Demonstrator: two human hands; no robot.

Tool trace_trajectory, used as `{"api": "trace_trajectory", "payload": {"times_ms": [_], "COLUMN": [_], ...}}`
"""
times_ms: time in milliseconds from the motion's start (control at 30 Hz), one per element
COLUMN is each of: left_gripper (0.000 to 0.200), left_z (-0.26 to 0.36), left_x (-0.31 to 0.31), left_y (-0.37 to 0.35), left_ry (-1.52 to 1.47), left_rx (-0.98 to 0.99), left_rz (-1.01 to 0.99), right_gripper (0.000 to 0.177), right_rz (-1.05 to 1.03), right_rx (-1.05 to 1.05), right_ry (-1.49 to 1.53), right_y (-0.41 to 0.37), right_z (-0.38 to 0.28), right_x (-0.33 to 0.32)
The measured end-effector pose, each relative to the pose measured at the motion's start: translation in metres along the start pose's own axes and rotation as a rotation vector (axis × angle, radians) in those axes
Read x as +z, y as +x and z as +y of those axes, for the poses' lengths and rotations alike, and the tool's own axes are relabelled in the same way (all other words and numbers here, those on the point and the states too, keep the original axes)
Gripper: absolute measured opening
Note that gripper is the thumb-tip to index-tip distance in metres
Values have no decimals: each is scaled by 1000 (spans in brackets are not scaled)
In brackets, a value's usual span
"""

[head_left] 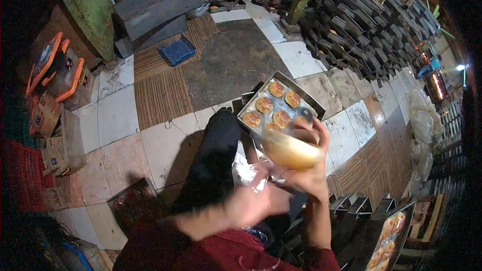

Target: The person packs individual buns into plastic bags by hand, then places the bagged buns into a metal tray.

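Note:
My right hand (312,178) is wrapped around a rounded, shiny yellowish thing (291,151), smeared by motion; I cannot tell its kind. That thing overlaps the near corner of a metal tray (314,101), which holds several round golden-brown buns (264,105) with dark markings on top, under or in clear plastic. Lower down, my left hand (256,203) is blurred, its fingers indistinct, close below the yellowish thing. A crumpled white piece (244,169), like plastic or paper, lies right at its fingertips. My dark-clothed leg (213,145) extends beside the tray.
Another tray of buns (386,241) stands at lower right beside metal racks. A blue tray (178,50) lies on the tiled floor, and a dark tray (134,206) sits at lower left. Stacked metal pans (346,25) fill the back right. Cardboard boxes (52,155) line the left.

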State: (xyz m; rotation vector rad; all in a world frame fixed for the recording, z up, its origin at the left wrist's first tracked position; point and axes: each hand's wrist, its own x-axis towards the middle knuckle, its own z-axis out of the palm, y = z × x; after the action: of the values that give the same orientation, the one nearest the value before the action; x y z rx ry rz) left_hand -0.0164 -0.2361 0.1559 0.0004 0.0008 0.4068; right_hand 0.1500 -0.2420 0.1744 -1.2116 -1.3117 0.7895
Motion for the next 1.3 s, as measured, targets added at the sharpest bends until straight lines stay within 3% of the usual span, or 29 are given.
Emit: {"api": "trace_trajectory", "payload": {"times_ms": [33,67,133,233,267,300,333,367,400,433,467,533,600,667,733,800,867,900,933,1000,1067,1100,1133,1167,1200,1233,1300], "left_gripper": [67,65,62,58,42,35,31,27,26,38,27,20,17,15,12,14,14,13,12,10,11,13,11,8,3,2,3], "left_z": [5,17,48,84,73,74,75,77,75,78,77,88,88,87,74,69,63,61,59,50,42,36,56,75,89,96,108], "left_x": [8,17,34,46,-17,-64,-43,-41,-76,-108,-108,-114,-107,-88,-50,-36,-49,-57,-60,-46,-35,-25,-38,-31,-36,-39,-64], "left_y": [-5,-14,-37,-66,-60,-74,-94,-82,-75,-70,-55,-27,-12,-5,-22,-30,-33,-37,-39,-47,-44,-34,-28,-17,-5,7,9], "left_ry": [-5,134,416,867,548,584,818,1083,1238,1488,1518,1589,1599,1627,1836,1918,1924,1942,1962,1919,1803,1890,2001,2033,2021,1861,1310], "left_rx": [4,-24,-71,-143,116,438,444,456,492,525,461,276,254,254,797,887,896,832,769,900,1032,1064,926,670,630,779,903], "left_rz": [7,-129,-391,-762,-793,-552,392,790,992,941,1013,915,933,946,637,422,404,509,613,468,385,551,430,510,543,635,803], "right_gripper": [104,97,80,60,56,52,50,47,44,33,26,27,30,25,16,15,13,9,8,10,10,13,16,21,25,29,34], "right_rz": [25,45,-119,-59,-49,-26,54,122,199,175,232,257,69,40,130,271,275,248,279,226,250,224,193,183,168,244,339], "right_rx": [164,334,660,779,767,692,826,770,714,646,692,834,689,513,426,81,74,475,559,311,257,194,134,119,115,185,357], "right_ry": [232,463,607,123,-77,36,123,244,363,140,186,296,45,-172,-114,-163,-312,-23,67,-87,-11,-128,-247,-259,-268,-249,-155], "right_y": [1,0,-6,-50,-65,-84,-81,-80,-80,-74,-70,-45,-39,-29,-38,-54,-57,-72,-78,-84,-72,-58,-43,-23,-5,13,21], "right_z": [6,12,32,83,90,121,112,121,129,133,147,132,148,118,68,54,54,68,68,45,23,21,20,36,60,76,93], "right_x": [5,10,32,92,104,104,102,101,100,95,90,90,86,77,70,77,86,88,87,78,74,75,74,76,76,72,65]}}
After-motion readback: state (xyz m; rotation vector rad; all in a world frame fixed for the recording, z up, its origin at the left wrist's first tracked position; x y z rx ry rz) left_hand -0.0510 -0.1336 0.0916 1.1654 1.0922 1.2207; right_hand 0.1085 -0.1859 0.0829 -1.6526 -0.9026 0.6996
